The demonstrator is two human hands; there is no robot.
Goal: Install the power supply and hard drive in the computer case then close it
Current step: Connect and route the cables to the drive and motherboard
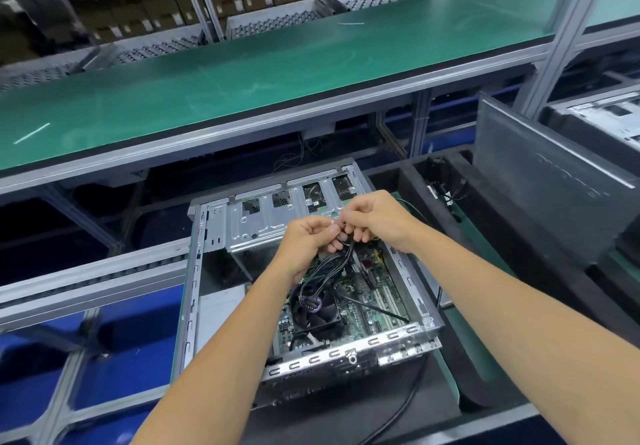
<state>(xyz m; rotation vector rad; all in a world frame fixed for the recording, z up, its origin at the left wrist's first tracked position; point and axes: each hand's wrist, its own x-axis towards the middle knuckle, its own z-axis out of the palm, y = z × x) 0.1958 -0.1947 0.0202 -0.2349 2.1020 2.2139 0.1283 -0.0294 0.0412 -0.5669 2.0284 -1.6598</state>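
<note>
A: Grip?
B: Left hand (308, 237) and right hand (375, 218) both pinching black cable bundle (330, 263), raised over motherboard (360, 299).
A: Progress?
B: Computer case (349, 354) open on conveyor. Drive cage (263, 223) apparently empty; power supply, hard drive not discernible. Side panel (540, 181) off, leaning right. Likely early.

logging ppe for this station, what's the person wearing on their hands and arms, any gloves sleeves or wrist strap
Nothing visible. The left hand and right hand are bare, with no gloves, rings, watch or wrist strap. Both forearms are uncovered right to the frame's bottom edge, so no sleeves show.
</note>
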